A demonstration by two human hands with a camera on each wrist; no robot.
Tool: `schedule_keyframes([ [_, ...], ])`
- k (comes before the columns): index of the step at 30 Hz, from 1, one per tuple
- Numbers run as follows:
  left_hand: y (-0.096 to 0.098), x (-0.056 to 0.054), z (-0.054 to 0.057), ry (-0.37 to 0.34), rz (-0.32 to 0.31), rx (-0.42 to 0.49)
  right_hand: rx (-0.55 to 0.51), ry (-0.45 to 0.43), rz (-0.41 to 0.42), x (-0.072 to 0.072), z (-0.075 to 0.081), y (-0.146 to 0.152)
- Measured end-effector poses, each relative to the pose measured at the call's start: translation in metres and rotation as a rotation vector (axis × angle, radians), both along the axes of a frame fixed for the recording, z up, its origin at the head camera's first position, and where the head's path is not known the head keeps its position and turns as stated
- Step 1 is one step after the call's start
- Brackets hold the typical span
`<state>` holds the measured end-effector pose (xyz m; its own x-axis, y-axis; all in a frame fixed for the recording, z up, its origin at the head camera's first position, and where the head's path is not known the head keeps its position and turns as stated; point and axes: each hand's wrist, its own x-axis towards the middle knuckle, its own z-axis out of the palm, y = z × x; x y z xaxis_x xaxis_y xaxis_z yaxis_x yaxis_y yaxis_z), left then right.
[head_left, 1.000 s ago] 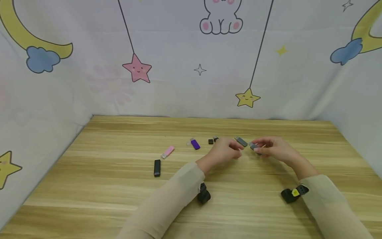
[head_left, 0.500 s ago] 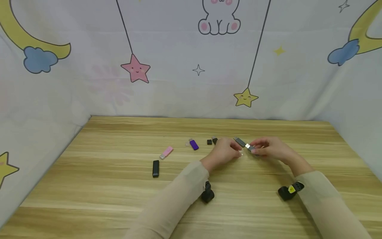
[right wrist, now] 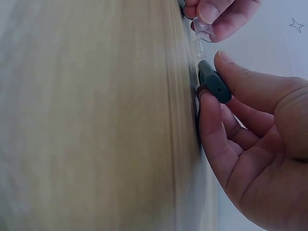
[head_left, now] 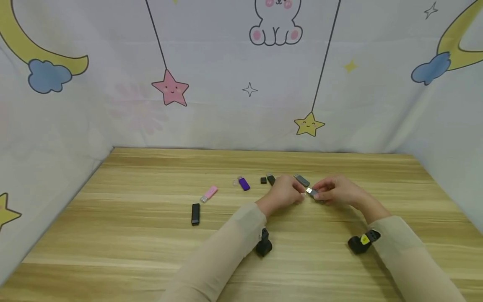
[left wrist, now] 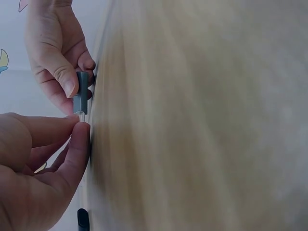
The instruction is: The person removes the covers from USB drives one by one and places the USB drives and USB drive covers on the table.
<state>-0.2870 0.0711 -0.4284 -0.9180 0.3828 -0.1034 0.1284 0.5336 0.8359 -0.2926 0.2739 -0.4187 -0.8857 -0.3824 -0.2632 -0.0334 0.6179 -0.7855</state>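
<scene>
Grey flash drive [left wrist: 81,100] pinched in your right hand [head_left: 341,193], clear cap [right wrist: 204,30] pinched in your left hand [head_left: 284,192], you're seemingly capping it: align both.

Straight line between left hand [head_left: 283,193] and right hand [head_left: 341,193] fingertips blocked: clear cap [right wrist: 204,30] and held grey stick [right wrist: 214,83] nearly fill the gap. Just beyond the fingertips, second grey stick [head_left: 302,180] in the way. Left of left fingers, black stick [head_left: 271,179] partly under the hand, then black cap [head_left: 263,180], purple stick [head_left: 244,183]. Passable: bare tabletop [head_left: 313,260] on near side of fingers, between wrist cameras; more bare wood right of right fingers. Under fingertips tight, contact unclear. Backdrop [head_left: 211,126] stops reach well beyond fingers.
</scene>
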Motion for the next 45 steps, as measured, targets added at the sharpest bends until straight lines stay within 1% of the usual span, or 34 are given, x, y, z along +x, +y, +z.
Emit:
schedule_keyframes([
  [6,0.0009,-0.0002,0.0026,-0.002,-0.018,-0.043,0.024,-0.004,-0.003,0.0004,0.0002,-0.0017],
  [9,0.0015,-0.0009,0.0034,0.006,-0.033,-0.071,0.039,0.012,-0.004,0.0,-0.0004,-0.0027],
  [13,0.0015,-0.0031,0.0035,0.01,-0.048,-0.104,0.066,0.031,-0.004,-0.0005,-0.0014,-0.0022],
  [18,0.0014,-0.0072,0.0019,0.025,-0.065,-0.14,0.08,0.033,-0.008,-0.0003,-0.0014,-0.0005],
  [21,0.0015,-0.0083,0.0016,0.034,-0.074,-0.155,0.085,0.044,0.005,0.0002,-0.0012,-0.0001],
  [28,0.0032,-0.0075,0.0023,0.072,-0.09,-0.208,0.076,0.05,0.021,0.0018,-0.0005,-0.001],
  [38,0.0051,-0.0041,0.0058,0.058,-0.098,-0.262,0.09,0.064,0.038,0.0013,-0.0028,0.0002],
  [45,0.0051,-0.0051,0.0055,0.08,-0.107,-0.276,0.093,0.063,0.03,0.0015,-0.0027,-0.0005],
])
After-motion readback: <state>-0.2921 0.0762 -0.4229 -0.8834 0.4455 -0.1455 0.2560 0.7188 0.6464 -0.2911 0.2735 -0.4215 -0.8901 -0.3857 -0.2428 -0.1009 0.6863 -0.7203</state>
